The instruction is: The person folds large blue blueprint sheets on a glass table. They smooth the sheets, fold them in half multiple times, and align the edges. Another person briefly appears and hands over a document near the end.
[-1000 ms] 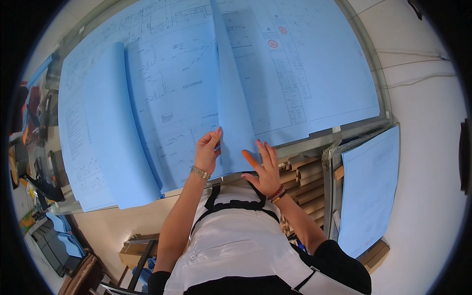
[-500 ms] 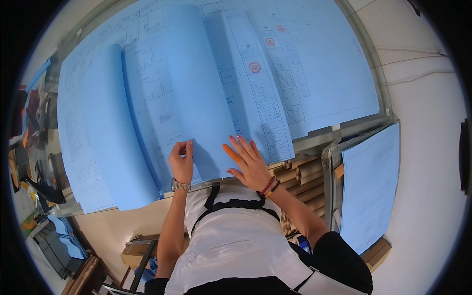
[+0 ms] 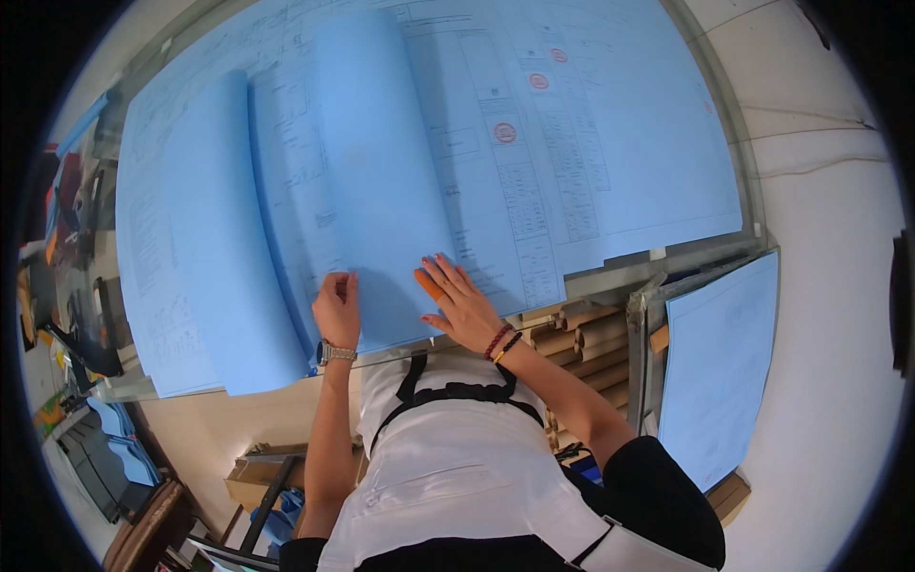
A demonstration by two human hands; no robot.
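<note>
Large blue printed drawing sheets [image 3: 648, 133] with red round stamps lie spread over a glass-topped table [image 3: 743, 186]. One sheet is folded back in a long, soft curved strip [image 3: 376, 153]. At its near left corner my left hand [image 3: 335, 310], a watch on the wrist, pinches the paper. My right hand [image 3: 451, 300] lies flat on the near part of this fold, fingers apart, with an orange finger cot on one finger and beaded bracelets on the wrist. Another curled-back sheet [image 3: 210, 219] rests to the left of my left hand.
Below the table's right side are several brown cardboard tubes [image 3: 596, 338] and a framed board [image 3: 648, 315] with blue sheets [image 3: 724, 367] leaning on it. Cluttered items [image 3: 71, 210] line the left edge. A cardboard box [image 3: 250, 486] stands low at the lower left.
The raised flap of the sheet has folded over leftward and lies lower, showing a printed stamp column. Both hands moved left; my right hand came down flat onto the fold.
</note>
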